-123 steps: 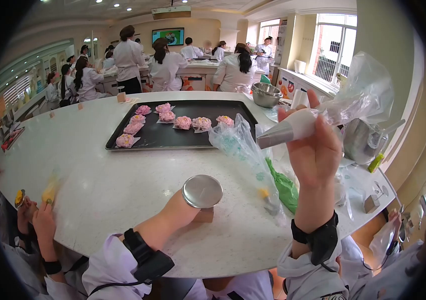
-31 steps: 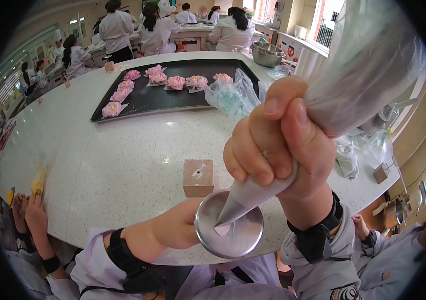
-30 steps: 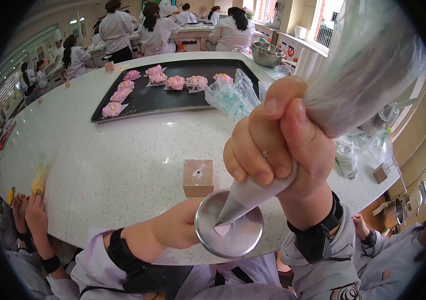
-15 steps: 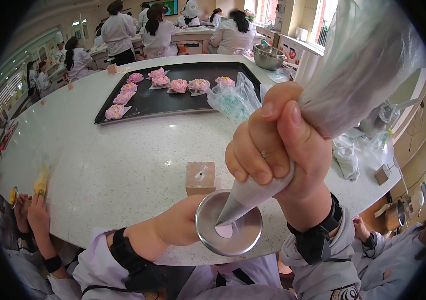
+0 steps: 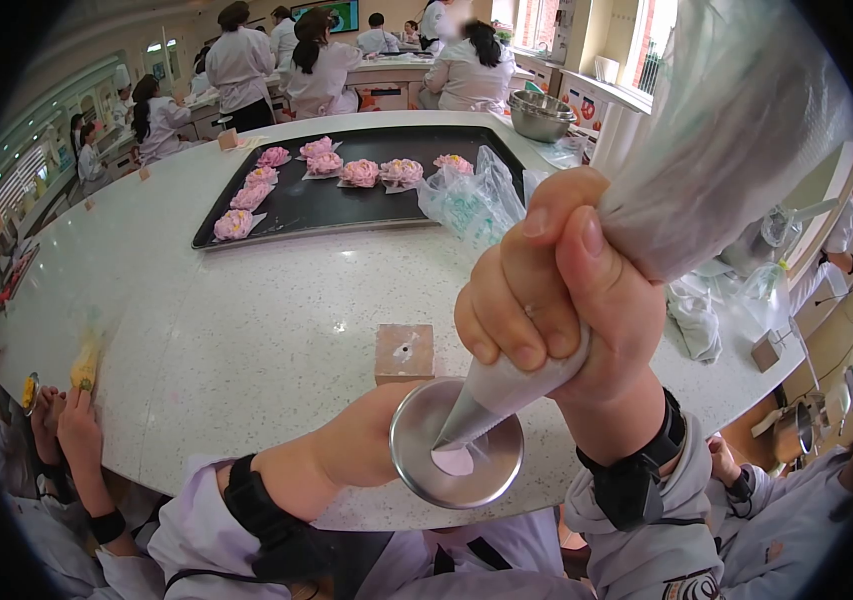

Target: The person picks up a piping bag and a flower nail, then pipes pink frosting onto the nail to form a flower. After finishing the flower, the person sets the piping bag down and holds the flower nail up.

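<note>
My right hand is wrapped tightly round a piping bag, whose full upper part bulges above the fist. The bag's metal tip points down into the shallow metal cup of a flower nail. A pale pink dab of cream lies in the cup, right at the tip. My left hand is behind and under the flower nail, holding it up; its fingers and the nail's stem are hidden by the cup. Just beyond stands a small wooden block with a hole in its top.
A black baking tray carries several pink piped flowers and a crumpled plastic bag. A metal bowl stands behind it. At left, another person's hands hold a yellow piping bag. Another person's hand is at right.
The pink dab in the cup looks slightly larger. My hands, the bag and the nail keep nearly the same places, while the view shifts a little.
</note>
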Action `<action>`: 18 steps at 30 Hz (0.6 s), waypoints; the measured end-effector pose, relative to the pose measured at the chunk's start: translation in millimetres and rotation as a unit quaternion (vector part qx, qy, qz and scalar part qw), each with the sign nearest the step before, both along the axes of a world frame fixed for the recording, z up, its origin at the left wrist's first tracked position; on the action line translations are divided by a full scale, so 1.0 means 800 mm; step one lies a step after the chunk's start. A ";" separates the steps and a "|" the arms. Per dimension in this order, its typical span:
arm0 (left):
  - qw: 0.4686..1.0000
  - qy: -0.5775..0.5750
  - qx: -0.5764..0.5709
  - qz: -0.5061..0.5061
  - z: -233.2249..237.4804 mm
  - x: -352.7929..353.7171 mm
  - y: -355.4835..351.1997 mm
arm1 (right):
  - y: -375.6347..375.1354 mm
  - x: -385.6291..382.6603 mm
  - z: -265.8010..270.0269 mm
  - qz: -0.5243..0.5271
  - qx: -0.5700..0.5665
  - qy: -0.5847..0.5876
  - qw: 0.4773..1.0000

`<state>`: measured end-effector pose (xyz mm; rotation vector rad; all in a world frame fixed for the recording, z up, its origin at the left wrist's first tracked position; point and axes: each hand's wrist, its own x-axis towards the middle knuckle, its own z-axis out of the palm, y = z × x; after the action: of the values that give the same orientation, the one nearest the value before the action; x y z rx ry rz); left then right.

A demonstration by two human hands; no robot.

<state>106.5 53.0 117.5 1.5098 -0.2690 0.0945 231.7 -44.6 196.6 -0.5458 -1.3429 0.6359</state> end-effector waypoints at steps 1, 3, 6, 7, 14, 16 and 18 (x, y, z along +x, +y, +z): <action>1.000 0.005 -0.010 0.007 0.000 0.000 0.000 | 0.000 0.000 0.000 0.000 0.001 -0.004 1.000; 1.000 0.011 -0.019 0.014 -0.001 0.000 0.000 | -0.001 0.000 0.001 -0.004 -0.002 -0.003 1.000; 0.999 0.036 -0.009 0.037 -0.002 0.000 0.001 | -0.002 -0.002 0.001 -0.013 -0.005 -0.003 1.000; 0.998 0.039 -0.015 0.040 -0.002 0.000 0.001 | -0.002 -0.003 0.001 -0.018 -0.005 -0.004 1.000; 0.998 0.044 -0.025 0.045 -0.006 0.001 0.004 | -0.001 -0.003 0.000 -0.018 0.002 -0.003 1.000; 0.998 0.043 -0.022 0.048 -0.005 0.001 0.003 | -0.001 -0.004 -0.001 -0.019 -0.006 0.013 1.000; 0.998 0.040 -0.018 0.051 -0.003 0.001 0.003 | 0.000 -0.004 -0.001 -0.015 -0.006 0.013 1.000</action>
<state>107.4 55.2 114.8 1.4873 -0.1247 0.1189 228.7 -45.0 195.9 -0.5650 -1.3053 0.6249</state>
